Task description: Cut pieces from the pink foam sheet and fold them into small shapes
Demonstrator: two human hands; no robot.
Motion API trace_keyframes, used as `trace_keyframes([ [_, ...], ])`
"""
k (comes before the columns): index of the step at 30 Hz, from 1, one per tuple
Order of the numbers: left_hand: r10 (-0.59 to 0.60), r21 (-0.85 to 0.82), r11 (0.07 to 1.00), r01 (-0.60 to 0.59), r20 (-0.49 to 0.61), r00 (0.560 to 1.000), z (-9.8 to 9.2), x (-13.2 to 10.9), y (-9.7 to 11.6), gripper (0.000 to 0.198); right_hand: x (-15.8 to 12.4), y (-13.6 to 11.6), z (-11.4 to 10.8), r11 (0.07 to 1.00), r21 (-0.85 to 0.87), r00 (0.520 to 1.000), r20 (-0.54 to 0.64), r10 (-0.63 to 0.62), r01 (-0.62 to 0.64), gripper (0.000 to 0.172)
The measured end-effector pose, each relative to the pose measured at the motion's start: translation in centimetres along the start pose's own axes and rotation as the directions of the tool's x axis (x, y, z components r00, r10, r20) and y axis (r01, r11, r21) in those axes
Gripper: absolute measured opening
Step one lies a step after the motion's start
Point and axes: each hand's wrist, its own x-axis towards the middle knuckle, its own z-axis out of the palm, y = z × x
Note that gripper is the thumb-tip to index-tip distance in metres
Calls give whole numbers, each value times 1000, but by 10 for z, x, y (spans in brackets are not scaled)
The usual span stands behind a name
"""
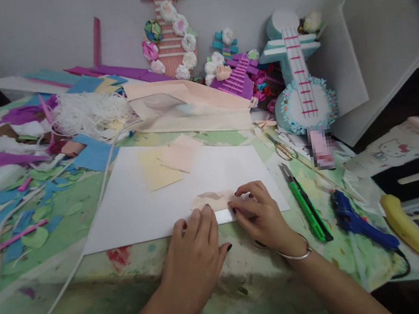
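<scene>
left hand [195, 244] lies flat, pressing the peach paper [209, 199]; right hand [257, 212] pinches its edge; paper only partly folded, on the white sheet [131, 208]

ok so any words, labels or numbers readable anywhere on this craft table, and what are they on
No text can be read anywhere.
White panel at the right: a cartoon cat drawing, no legible words.
Pink object: pixelated, unreadable.
Green utility knife: any marking too small to read.
Peach paper piece: blank.
White sheet: blank.
</scene>
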Motion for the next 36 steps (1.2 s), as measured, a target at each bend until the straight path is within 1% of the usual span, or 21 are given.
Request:
trace_keyframes([
  [3, 4, -5, 1000, -4, 25, 1000, 0, 1, -1, 42, -1, 0, 0, 999, -24, 1000, 1, -22, 22, 27],
  [7, -11, -48, 999, 13, 45, 999, 0, 1, -1, 45, -2, 0, 0, 1000, -20, 1000, 0, -15, 15, 27],
  [9, -26, -84, 996, 31, 53, 998, 0, 1, 0, 51, -1, 0, 0, 1000, -15, 1000, 6, -9, 10, 28],
  [13, -68, -149, 986, 80, 85, 994, -1, 2, 2, 70, -1, 0, 0, 1000, -18, 1000, 10, -9, 9, 28],
  [15, -91, -165, 980, 108, 105, 990, -1, 3, 2, 73, -1, 1, 0, 1000, -22, 1000, 7, -14, 14, 27],
  [20, -124, -181, 973, 145, 122, 985, -2, 1, 3, 72, -3, 0, 0, 995, -89, 999, 34, -40, 43, 26],
  [24, -130, -181, 972, 149, 112, 985, -1, -1, 4, 71, -3, -6, -1, 979, -167, 990, 89, -106, 120, 32],
  [28, -127, -189, 971, 147, 115, 985, 0, -1, 4, 70, -2, -12, -2, 955, -233, 978, 142, -153, 183, 30],
  [33, -124, -203, 968, 145, 110, 986, 1, -2, 2, 70, -2, -11, -4, 939, -298, 981, 136, -138, 173, 25],
  [36, -125, -207, 967, 147, 115, 985, -1, -3, 1, 72, -3, -9, -5, 943, -303, 987, 124, -105, 138, 24],
])
